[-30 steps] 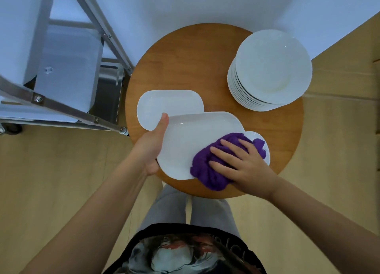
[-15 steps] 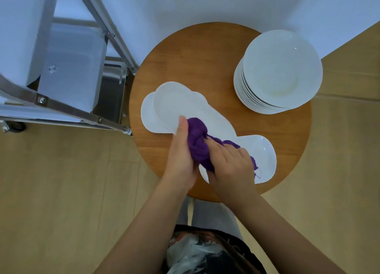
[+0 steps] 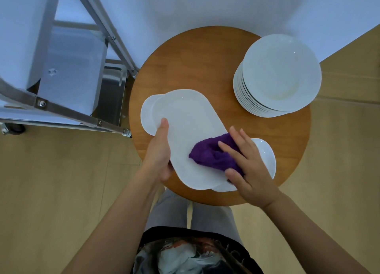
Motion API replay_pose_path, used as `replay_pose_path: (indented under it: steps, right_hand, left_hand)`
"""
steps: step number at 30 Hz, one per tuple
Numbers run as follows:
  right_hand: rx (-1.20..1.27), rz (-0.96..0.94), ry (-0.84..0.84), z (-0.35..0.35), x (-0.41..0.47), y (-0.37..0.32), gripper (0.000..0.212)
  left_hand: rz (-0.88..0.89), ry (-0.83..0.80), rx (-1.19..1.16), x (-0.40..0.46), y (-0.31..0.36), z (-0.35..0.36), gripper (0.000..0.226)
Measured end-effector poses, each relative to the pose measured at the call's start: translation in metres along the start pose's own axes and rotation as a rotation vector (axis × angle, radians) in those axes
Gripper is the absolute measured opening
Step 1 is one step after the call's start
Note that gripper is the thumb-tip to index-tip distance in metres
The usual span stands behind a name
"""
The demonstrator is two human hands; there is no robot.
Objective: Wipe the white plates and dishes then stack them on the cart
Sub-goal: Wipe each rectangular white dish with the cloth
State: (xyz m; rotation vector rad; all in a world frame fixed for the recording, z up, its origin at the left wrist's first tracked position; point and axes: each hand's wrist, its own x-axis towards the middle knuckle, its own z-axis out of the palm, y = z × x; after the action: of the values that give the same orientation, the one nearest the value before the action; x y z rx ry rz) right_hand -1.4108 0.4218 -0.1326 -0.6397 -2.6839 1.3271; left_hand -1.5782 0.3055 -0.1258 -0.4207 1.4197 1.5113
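Observation:
A white oblong dish (image 3: 186, 125) is held above the round wooden table (image 3: 205, 57). My left hand (image 3: 160, 150) grips its left edge, thumb on top. My right hand (image 3: 246, 162) presses a purple cloth (image 3: 213, 154) onto the dish's near right part, fingers spread over the cloth. Under the held dish lie two more white oblong dishes, one (image 3: 146, 115) showing at the left and one (image 3: 266, 156) at the right. A stack of several round white plates (image 3: 279, 72) stands at the table's far right.
A metal cart (image 3: 67, 68) with a steel frame and shelves stands to the left of the table, its corner close to the table edge. A white wall lies behind. Wood floor surrounds the table; my legs are under its near edge.
The cloth has moved from the dish's middle left down to its near right part. My left hand shifted from beside the cloth to the dish's left edge. The dish has turned a little.

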Motion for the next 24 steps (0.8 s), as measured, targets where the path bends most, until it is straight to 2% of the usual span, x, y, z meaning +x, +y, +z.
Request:
replay_pose_path:
  steps: [2, 3, 4, 7, 8, 9, 11, 13, 15, 17, 21, 24]
  right_hand:
    - [0.321, 0.201, 0.049, 0.01, 0.003, -0.016, 0.039]
    - [0.395, 0.301, 0.074, 0.014, 0.004, -0.023, 0.043]
    - [0.467, 0.426, 0.089, 0.017, 0.005, -0.028, 0.055]
    - [0.966, 0.769, 0.134, 0.016, 0.006, -0.031, 0.087]
    - [1.096, 0.82, 0.102, 0.014, 0.005, -0.031, 0.09]
    - [1.166, 0.844, 0.067, 0.014, 0.005, -0.03, 0.084]
    - [1.192, 0.863, 0.063, 0.016, 0.005, -0.034, 0.058]
    - [1.171, 0.877, 0.21, 0.021, 0.006, -0.034, 0.043]
    - [1.206, 0.885, 0.38, 0.029, 0.006, -0.034, 0.04]
    - [1.262, 0.892, 0.473, 0.039, 0.008, -0.04, 0.035]
    - [1.201, 0.892, 0.479, 0.057, 0.01, -0.051, 0.036]
    - [1.221, 0.908, 0.496, 0.054, 0.011, -0.046, 0.033]
  left_hand:
    - [0.01, -0.029, 0.029, 0.003, 0.004, -0.002, 0.027]
    - [0.023, -0.037, 0.056, 0.005, 0.006, -0.002, 0.024]
    - [0.039, -0.045, 0.092, 0.006, 0.008, -0.003, 0.021]
    - [0.047, -0.109, 0.131, 0.006, 0.012, -0.004, 0.027]
    - [0.029, -0.141, 0.113, 0.004, 0.012, -0.005, 0.033]
    - [0.007, -0.176, 0.093, 0.003, 0.012, -0.006, 0.04]
    - [-0.018, -0.227, 0.043, 0.0, 0.009, -0.011, 0.05]
    - [0.007, -0.195, -0.038, -0.007, 0.0, -0.011, 0.044]
    - [0.044, -0.081, -0.082, -0.015, -0.016, -0.003, 0.032]
    - [0.105, 0.03, -0.069, -0.022, -0.035, 0.011, 0.031]
    - [0.238, 0.296, -0.054, -0.025, -0.045, 0.023, 0.024]
    - [0.364, 0.297, 0.178, -0.021, -0.041, 0.016, 0.022]
